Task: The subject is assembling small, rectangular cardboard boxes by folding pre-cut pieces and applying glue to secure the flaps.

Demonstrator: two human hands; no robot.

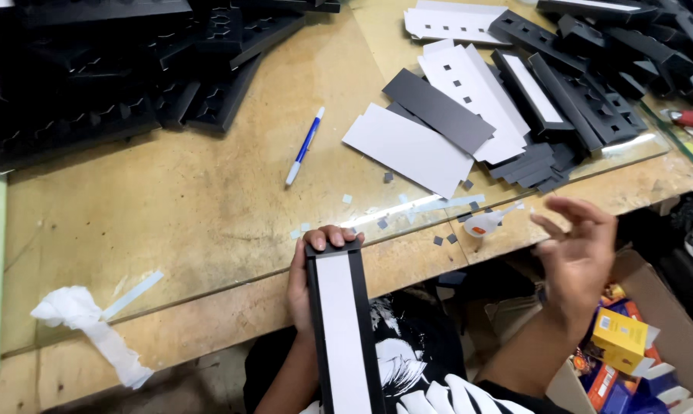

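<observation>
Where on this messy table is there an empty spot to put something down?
The widest bare patch of the table lies between the blue pen, the crumpled tissue and the left hand holding the long black tray. Crowded: black trays top left, card sheets top right, scraps near the glue bottle.

The widest free room is the bare wooden table (178, 207) across the middle of the frame, broken only by a blue-and-white pen (305, 146) lying slantwise at centre and small paper scraps (377, 218) near the front edge. Stacks of black trays (116, 69) fill the upper left, and loose grey and white card sheets (430, 130) with more black trays (591, 69) crowd the upper right. At lower left a crumpled white tissue (93, 330) lies on the edge, and a small glue bottle (488, 221) lies beside the right hand (580, 245).
</observation>
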